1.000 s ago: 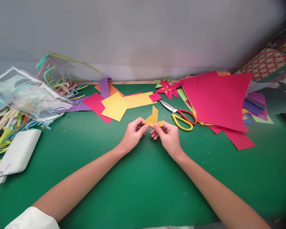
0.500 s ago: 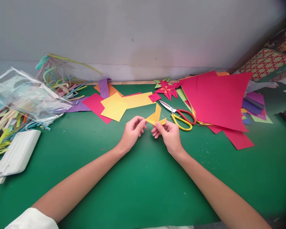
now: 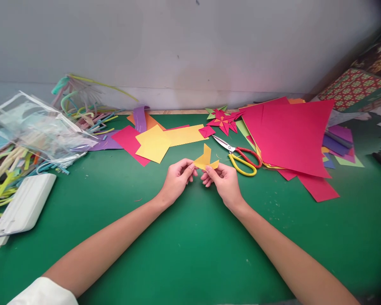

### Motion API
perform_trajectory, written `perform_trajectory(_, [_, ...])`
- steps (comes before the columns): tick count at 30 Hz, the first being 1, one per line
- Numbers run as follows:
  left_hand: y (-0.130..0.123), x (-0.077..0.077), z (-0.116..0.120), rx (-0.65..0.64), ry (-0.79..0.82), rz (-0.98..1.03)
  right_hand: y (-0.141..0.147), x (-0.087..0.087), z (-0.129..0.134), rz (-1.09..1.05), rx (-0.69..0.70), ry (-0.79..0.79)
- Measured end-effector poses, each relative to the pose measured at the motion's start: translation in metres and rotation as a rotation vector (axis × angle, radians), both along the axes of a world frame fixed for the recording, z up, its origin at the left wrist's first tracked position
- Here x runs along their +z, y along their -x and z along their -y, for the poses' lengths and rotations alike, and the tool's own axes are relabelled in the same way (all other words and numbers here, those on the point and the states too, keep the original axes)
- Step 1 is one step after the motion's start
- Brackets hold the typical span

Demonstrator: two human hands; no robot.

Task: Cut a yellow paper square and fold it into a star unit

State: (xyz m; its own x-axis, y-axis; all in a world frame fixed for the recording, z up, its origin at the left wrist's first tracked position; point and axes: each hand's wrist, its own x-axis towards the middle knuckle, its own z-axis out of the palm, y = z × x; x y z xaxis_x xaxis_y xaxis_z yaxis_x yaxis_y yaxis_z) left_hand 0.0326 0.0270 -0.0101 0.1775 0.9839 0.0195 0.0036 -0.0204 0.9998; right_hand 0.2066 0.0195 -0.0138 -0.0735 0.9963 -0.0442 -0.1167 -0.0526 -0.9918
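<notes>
A small folded piece of yellow paper point(image 3: 203, 159) is held between both hands above the green table point(image 3: 184, 237). The fingers and thumb of my left hand point(image 3: 178, 178) pinch its left corner. With thumb on top, my right hand point(image 3: 224, 181) grips its lower right part. One flap points up and another sticks out to the right. Scissors point(image 3: 238, 156) with one red and one yellow handle lie just beyond my right hand, blades toward the upper left. Behind my left hand rest a yellow paper square point(image 3: 154, 144) and a yellow strip point(image 3: 187, 134).
Red sheets point(image 3: 292, 137) are stacked at the right. Folded red paper flowers point(image 3: 222, 121) and a small red folded piece point(image 3: 207, 131) lie at the back. On the left are a plastic bag point(image 3: 41, 123), colourful pipe cleaners point(image 3: 9, 173) and a white device point(image 3: 25, 205).
The folded yellow paper has turned slightly in my fingers, its upright flap now leaning more to the left. Both hands keep their pinch. The view has shifted a little.
</notes>
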Motion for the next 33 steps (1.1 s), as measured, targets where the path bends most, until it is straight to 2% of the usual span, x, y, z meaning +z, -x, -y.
perform_trajectory(8, [0.001, 0.001, -0.001, 0.149, -0.008, 0.040, -0.003, 0.003, -0.002, 0.043, -0.016, -0.012])
perform_trajectory(13, [-0.001, 0.008, 0.003, -0.018, -0.064, -0.101, -0.002, 0.007, 0.003, 0.168, 0.134, -0.089])
perform_trajectory(16, [-0.001, 0.007, 0.004, -0.019, -0.069, -0.142, 0.000, 0.008, 0.007, 0.215, 0.177, -0.097])
perform_trajectory(22, [0.001, 0.002, 0.003, -0.015, -0.074, -0.191, -0.001, 0.009, 0.007, 0.239, 0.186, -0.100])
perform_trajectory(28, [0.000, 0.006, 0.003, -0.023, -0.068, -0.174, -0.002, 0.010, 0.006, 0.218, 0.198, -0.098])
perform_trajectory(33, [0.001, 0.009, 0.002, -0.117, -0.051, -0.124, -0.004, 0.011, 0.003, 0.200, 0.179, -0.102])
